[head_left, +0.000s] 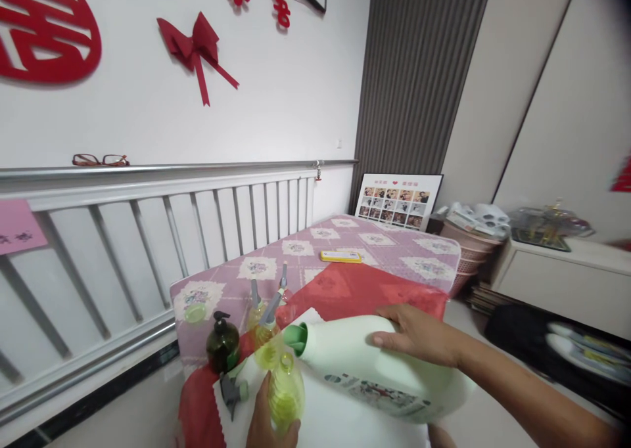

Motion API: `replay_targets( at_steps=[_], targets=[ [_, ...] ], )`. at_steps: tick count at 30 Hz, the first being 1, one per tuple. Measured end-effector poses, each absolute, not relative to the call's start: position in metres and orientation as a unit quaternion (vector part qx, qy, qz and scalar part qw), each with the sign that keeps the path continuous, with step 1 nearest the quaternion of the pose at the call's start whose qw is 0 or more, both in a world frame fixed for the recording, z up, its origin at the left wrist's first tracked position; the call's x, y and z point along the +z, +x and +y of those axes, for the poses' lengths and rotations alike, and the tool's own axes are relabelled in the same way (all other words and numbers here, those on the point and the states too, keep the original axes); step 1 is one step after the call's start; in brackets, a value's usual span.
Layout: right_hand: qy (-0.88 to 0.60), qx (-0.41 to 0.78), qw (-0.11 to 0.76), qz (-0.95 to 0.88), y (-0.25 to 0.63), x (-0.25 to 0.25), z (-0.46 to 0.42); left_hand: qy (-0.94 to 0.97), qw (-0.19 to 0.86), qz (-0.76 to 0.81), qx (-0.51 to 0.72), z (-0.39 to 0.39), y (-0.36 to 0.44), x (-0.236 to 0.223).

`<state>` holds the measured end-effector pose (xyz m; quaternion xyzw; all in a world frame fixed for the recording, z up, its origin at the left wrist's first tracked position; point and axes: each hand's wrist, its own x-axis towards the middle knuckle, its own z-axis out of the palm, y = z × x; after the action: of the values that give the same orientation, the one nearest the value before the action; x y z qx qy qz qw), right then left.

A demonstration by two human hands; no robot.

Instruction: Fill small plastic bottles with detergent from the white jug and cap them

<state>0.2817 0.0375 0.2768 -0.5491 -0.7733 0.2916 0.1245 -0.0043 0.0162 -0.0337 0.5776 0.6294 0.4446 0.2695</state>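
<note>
Jug mouth over the bottle's open neck

The left grip (263, 422) is wrapped around a yellow bottle (286, 395) with no top on it. The right grip (401, 333) holds the upper side of a big pale jug (359, 359), tipped sideways, its green mouth just beyond and above the bottle's neck. The step in hand looks like lining the two up for pouring; the next move probably calls for a steady bottle and a slow, careful tilt. Left of the left grip lies a loose spray head (233, 395); beyond it, on the table (394, 254), stand more spray bottles (266, 336).

No stream shows at the mouth. The right fingers' full hold is hidden, the jug's label is unreadable, and the left wrist is cut off.
</note>
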Motion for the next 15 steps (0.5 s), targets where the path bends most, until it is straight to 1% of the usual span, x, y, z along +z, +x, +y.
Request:
replay_targets(
  at_steps=[5,15],
  targets=[
    [-0.557,0.271,0.108,-0.778,0.282,0.2776,0.0402,0.596,0.249,0.622,0.443,0.016,-0.008,-0.0405],
    [-0.575,0.25,0.098,-0.773,0.277,0.2784,0.0388,0.607,0.24,0.62,0.435,0.0174,-0.0079,-0.0392]
  ],
)
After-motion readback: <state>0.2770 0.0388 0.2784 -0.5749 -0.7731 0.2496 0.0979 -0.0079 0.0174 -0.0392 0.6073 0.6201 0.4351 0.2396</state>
